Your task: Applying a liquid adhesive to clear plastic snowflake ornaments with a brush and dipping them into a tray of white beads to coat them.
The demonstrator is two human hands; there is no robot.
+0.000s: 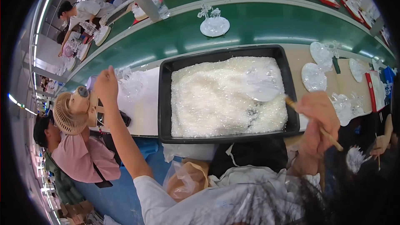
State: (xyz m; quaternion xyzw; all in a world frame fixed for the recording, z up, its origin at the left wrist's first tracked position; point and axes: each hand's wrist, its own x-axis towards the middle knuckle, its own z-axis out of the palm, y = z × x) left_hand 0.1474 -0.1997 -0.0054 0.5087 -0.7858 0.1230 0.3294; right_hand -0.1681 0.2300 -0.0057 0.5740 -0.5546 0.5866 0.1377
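A wooden-handled brush (332, 138) slants through my right hand (318, 114), whose fingers are wrapped round it beside the tray's right side. Its tip is at the tray's right rim. My left hand (106, 85) is raised at the left, fingers closed; what they hold, if anything, I cannot make out. Just right of it is a clear ornament (132, 84) over white paper; whether they touch I cannot tell. Between my hands, the black tray (165, 100) holds sparkling white granules (216, 100). A round white-based ornament (264, 93) lies tilted in them, partly covered.
Beyond the tray runs a green conveyor (258, 25) bearing a clear figurine (214, 26). White-based ornaments (313, 77) lie on the board at right. A beige fan (71, 112) stands by my left forearm. A person in pink (85, 158) sits at left; another's hand (380, 145) is far right.
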